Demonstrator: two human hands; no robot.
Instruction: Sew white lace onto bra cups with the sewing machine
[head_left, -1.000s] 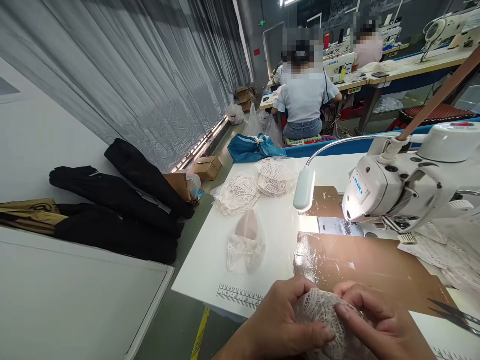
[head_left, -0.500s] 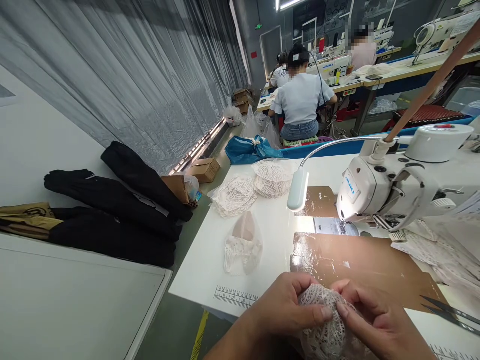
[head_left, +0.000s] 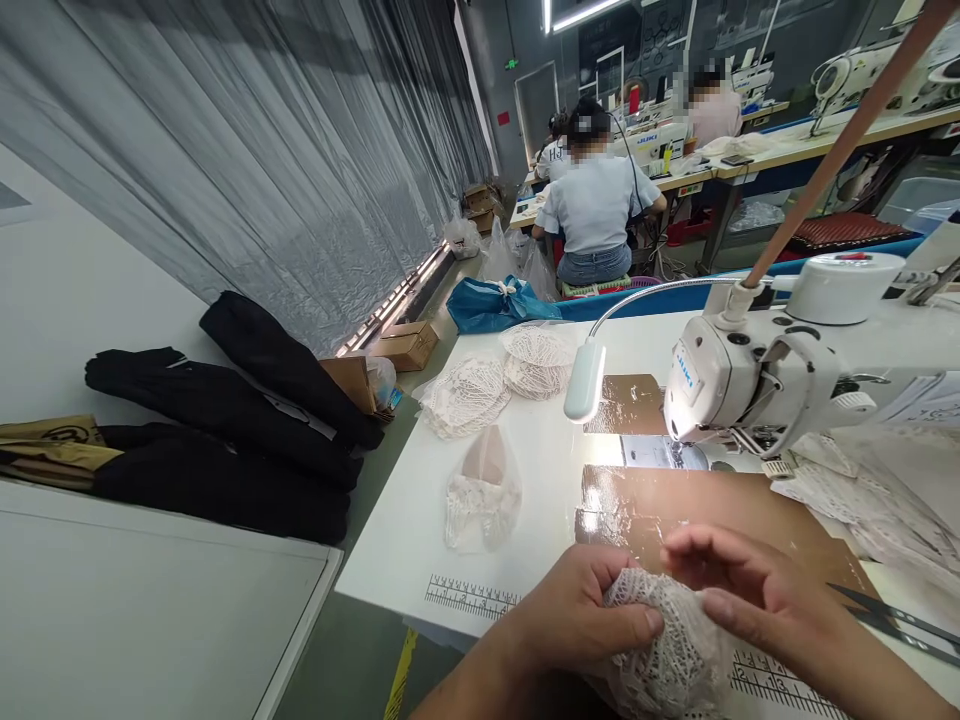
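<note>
A cream lace piece, rounded like a cup (head_left: pixel 667 645), is held at the table's front edge. My left hand (head_left: pixel 574 610) pinches its left side, thumb on top and fingers behind. My right hand (head_left: pixel 757 590) is just right of the lace with thumb and fingers spread; its thumb lies close to the fabric, and I cannot tell if it touches. To the left on the white table (head_left: pixel 405 530) lies a single lace-and-mesh piece (head_left: pixel 484 490). Behind it are two piles of lace pieces, a left pile (head_left: pixel 465 395) and a right pile (head_left: pixel 536 360).
A white sewing machine (head_left: pixel 720 380) with a lamp (head_left: pixel 585 380) stands at right, above brown board (head_left: pixel 697 505). More lace (head_left: pixel 862 490) lies beside it. A black pointed tool (head_left: pixel 900 615) is near my right forearm. A blue bag (head_left: pixel 499 303) and seated co-workers are beyond.
My right hand has let go of the lace, its fingers spreading and moving slightly up and right. My left hand keeps its hold. The view has shifted a little.
</note>
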